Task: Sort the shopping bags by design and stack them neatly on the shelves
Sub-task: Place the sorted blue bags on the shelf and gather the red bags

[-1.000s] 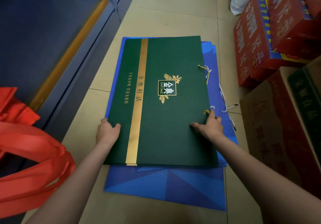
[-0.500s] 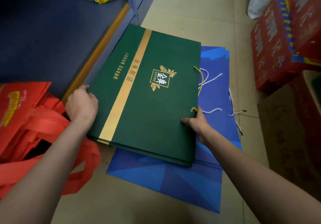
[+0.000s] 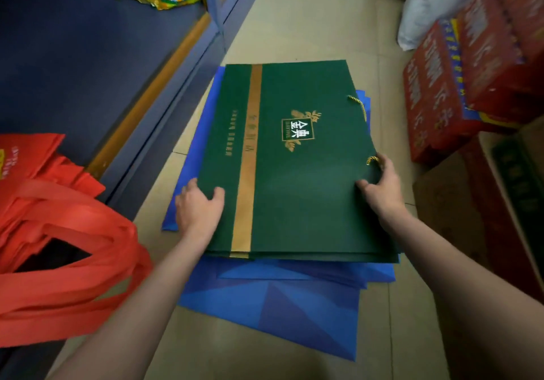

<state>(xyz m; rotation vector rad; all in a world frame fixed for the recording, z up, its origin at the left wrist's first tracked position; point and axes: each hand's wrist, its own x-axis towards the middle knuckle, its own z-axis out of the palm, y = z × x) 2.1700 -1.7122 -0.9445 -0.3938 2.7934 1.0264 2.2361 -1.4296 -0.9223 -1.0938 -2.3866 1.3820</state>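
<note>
Item: stack of green paper shopping bags (image 3: 294, 188), flat, gold stripe, logo face up. Location: on the floor tiles, lying atop a spread of blue bags (image 3: 279, 300), just beside the base of the dark shelf unit (image 3: 88, 55).

Orientation: long axis runs away from the person; rope handles at the right-hand edge.

Grip: left hand (image 3: 198, 208) clasps the left edge, thumb on top, fingers tucked beneath; right hand (image 3: 382, 185) pinches the right edge next to the gold cord. Both arms reach forward and down, roughly level.

Bearing: the shelf lies to the left, so the left hand is nearer; the stack would probably swing leftward and up.

Adjacent: red fabric bags (image 3: 59, 247) on the shelf; red cartons (image 3: 471, 85) right.
</note>
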